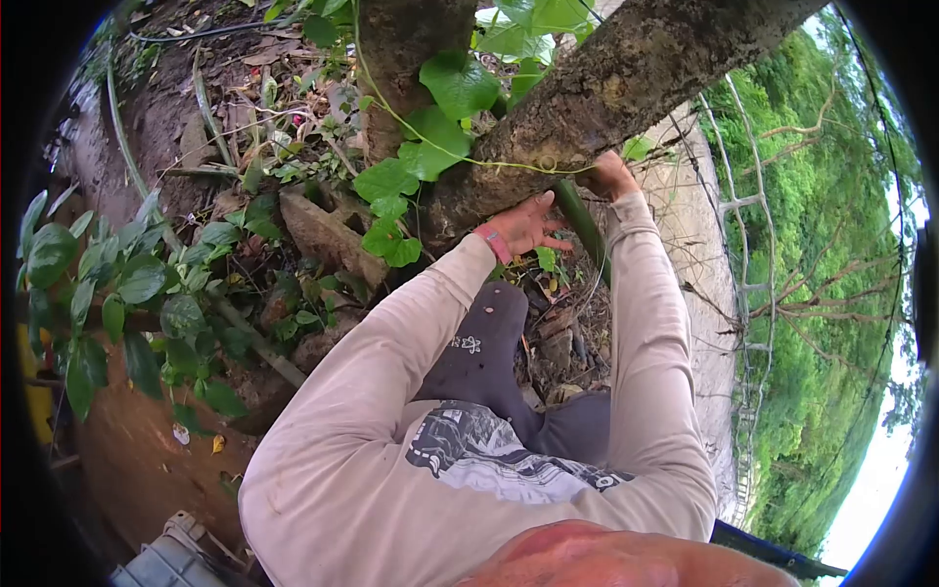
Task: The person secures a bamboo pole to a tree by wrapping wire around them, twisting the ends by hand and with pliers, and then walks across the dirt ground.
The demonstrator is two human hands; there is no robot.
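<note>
Two rough trunks [606, 88] fork in front of me, wound with a thin vine [430, 147] and broad leaves [455, 83] — the nearer one hides part of my right hand [608, 176]. A wire fence [743, 205] runs to the right. Both arms reach forward: my left hand [523, 227] lies flat and loose on the bark, fingers spread — my right curls round a green pole [585, 230] just under the trunk.

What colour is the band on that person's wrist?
The wristband by the left hand is pinkish red; head view shows it.
</note>
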